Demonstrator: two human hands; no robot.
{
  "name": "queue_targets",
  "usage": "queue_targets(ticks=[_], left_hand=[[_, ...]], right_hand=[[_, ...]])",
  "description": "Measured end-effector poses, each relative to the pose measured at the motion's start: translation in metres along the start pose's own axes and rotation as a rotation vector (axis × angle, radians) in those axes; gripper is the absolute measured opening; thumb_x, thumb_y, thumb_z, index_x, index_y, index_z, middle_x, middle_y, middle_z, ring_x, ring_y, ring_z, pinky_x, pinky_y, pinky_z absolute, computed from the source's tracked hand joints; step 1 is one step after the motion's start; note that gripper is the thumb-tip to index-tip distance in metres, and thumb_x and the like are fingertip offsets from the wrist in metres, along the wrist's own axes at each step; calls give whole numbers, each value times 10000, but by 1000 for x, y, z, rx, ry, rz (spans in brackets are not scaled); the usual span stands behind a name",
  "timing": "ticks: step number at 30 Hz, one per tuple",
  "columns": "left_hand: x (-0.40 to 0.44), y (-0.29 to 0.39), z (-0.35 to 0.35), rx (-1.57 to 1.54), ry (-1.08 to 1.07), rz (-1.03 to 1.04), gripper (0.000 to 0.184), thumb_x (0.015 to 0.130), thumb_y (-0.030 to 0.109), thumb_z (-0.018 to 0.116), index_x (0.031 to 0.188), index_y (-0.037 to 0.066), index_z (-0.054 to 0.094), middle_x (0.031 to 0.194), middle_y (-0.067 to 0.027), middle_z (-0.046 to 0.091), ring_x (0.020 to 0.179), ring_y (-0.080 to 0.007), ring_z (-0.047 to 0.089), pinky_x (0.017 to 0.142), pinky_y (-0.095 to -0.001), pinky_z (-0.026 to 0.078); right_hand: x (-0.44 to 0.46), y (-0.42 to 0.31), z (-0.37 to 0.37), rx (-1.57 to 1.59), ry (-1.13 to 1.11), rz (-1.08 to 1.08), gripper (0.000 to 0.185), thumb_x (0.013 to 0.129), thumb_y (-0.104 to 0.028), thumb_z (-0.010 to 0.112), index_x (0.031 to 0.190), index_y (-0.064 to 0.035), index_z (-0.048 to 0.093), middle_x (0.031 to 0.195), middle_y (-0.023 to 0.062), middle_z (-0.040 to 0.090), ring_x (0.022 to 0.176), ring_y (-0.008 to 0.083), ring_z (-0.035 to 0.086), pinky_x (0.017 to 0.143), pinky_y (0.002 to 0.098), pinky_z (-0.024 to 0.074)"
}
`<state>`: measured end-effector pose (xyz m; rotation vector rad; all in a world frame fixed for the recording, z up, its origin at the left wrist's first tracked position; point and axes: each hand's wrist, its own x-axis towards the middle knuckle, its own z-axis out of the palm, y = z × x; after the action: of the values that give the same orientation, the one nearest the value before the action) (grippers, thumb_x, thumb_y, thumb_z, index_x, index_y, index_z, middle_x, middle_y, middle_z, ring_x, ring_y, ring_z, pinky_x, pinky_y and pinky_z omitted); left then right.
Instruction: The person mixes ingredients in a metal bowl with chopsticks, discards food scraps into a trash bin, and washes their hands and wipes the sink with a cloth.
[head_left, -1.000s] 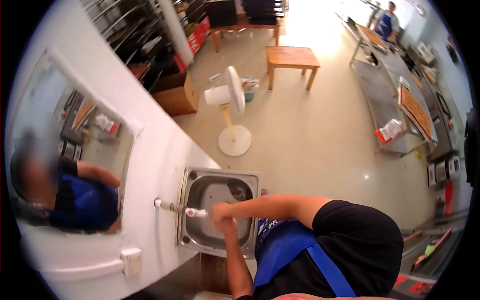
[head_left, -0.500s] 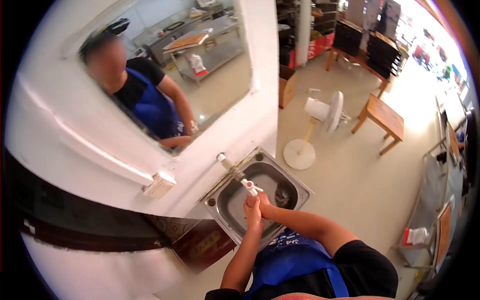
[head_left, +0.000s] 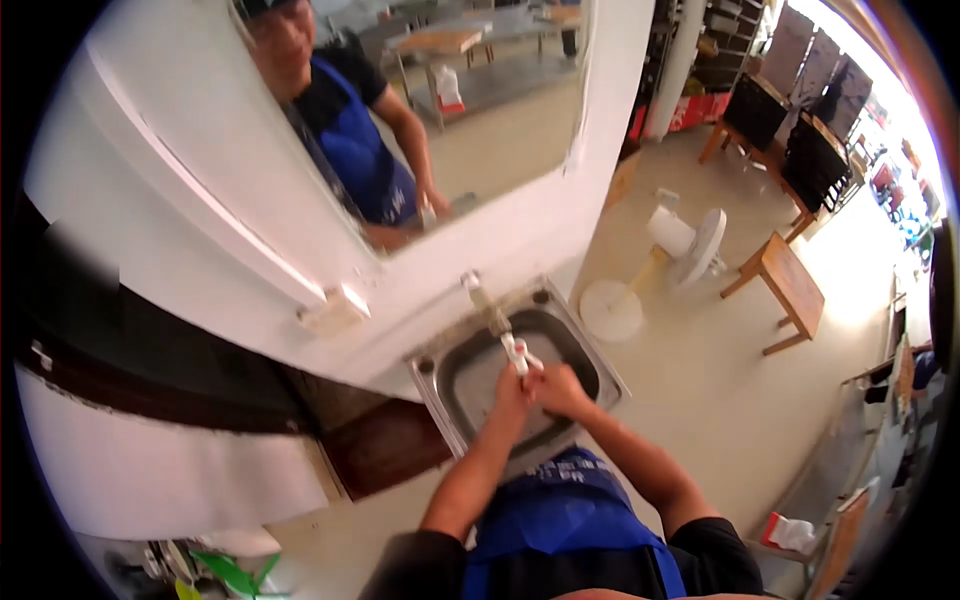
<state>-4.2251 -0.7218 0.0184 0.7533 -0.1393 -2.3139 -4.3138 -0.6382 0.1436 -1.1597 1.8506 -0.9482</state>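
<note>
Both of my hands meet over the steel sink (head_left: 440, 405), just below the white plastic tap (head_left: 518, 352) with its red-marked handle. Close under the spout is my left hand (head_left: 512, 388), its fingers mostly hidden. My right hand (head_left: 563, 390) lies against it from the right, fingers curled inward. Whatever those curled fingers may hold is too small to make out. The tap's short lever points toward my right hand. Whether water runs is not visible.
A wall mirror (head_left: 490, 150) hangs above the sink, reflecting a person in a blue apron. A white standing fan (head_left: 705, 248) and a wooden stool (head_left: 785, 285) are to the right. Below the sink sits a dark red box (head_left: 385, 450). A white wall box (head_left: 335, 310) is at left.
The view has shifted, so the sink and tap appear slightly higher. My hands, clasped together at the spout before, are now a little looser, with the right hand drawn rightward.
</note>
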Motion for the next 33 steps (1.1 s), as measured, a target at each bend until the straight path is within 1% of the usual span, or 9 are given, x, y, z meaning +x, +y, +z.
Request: queue_targets(ticks=[1, 2, 4, 10, 13, 18, 25, 29, 33], left_hand=[[-2, -2, 17, -125, 47, -1, 214, 992, 301, 588, 1127, 141, 630, 860, -30, 668, 688, -161, 643, 536, -301, 512], [4, 8, 14, -65, -46, -170, 158, 954, 226, 623, 1060, 110, 641, 834, -51, 677, 631, -174, 629, 487, -309, 497], [9, 13, 18, 267, -128, -56, 133, 964, 209, 613, 1019, 90, 637, 969, -60, 685, 817, -181, 675, 618, -324, 560], [-29, 31, 23, 1065, -97, 273, 391, 957, 281, 615, 1250, 23, 620, 1190, -172, 686, 1141, -322, 652, 975, -407, 509], [-37, 41, -9, 1598, -88, 501, 572, 957, 358, 620, 1425, 44, 524, 1519, -310, 394, 1452, -462, 318, 1174, -508, 294], [-64, 77, -31, 1705, -93, 501, 593, 965, 380, 620, 1436, 37, 509, 1516, -309, 398, 1455, -465, 307, 1196, -519, 255], [-140, 135, -12, 1446, -216, 386, 458, 1000, 318, 624, 1308, -21, 624, 1225, -230, 685, 1168, -340, 659, 995, -356, 498], [-152, 141, -4, 1101, -186, 175, 345, 1044, 205, 578, 1282, -38, 634, 1121, -142, 722, 1077, -152, 651, 961, -276, 479], [-152, 144, 4, 1033, -116, 185, 326, 1048, 201, 568, 1241, -49, 649, 1059, -131, 727, 1009, -161, 671, 929, -273, 491]], right_hand=[[-2, -16, -12, -172, 173, -27, 165, 882, -195, 603, 902, -64, 700, 801, 211, 677, 776, 427, 665, 678, 450, 521], [-3, -9, -20, -163, 333, -187, 173, 960, -158, 594, 990, -26, 702, 867, 178, 718, 761, 250, 695, 695, 379, 531], [-14, -67, -51, -45, 296, -61, 252, 1040, -198, 519, 1064, -16, 691, 881, 157, 714, 796, 183, 682, 716, 362, 524], [-29, -166, -71, -566, 233, -491, 299, 991, -188, 567, 1220, -10, 642, 886, 119, 685, 812, 251, 671, 725, 373, 522], [-20, -165, -45, -1067, 149, -520, 402, 913, -147, 602, 1278, 20, 573, 827, 98, 668, 802, 247, 685, 670, 380, 526], [-26, -156, 5, -1255, 0, -370, 336, 866, -151, 623, 1190, -59, 623, 740, 19, 677, 668, 254, 695, 517, 383, 518], [-34, -173, -19, -855, 500, -351, 199, 971, -223, 585, 1073, -55, 607, 879, 100, 675, 764, 290, 686, 621, 438, 540], [-29, -158, -16, -1010, 369, -84, 376, 1001, -217, 535, 1349, -75, 523, 964, 134, 697, 869, 327, 682, 704, 469, 520], [-20, -155, 7, -1070, 268, 21, 522, 1011, -207, 488, 1474, 14, 391, 914, 165, 711, 761, 342, 693, 680, 476, 537]])
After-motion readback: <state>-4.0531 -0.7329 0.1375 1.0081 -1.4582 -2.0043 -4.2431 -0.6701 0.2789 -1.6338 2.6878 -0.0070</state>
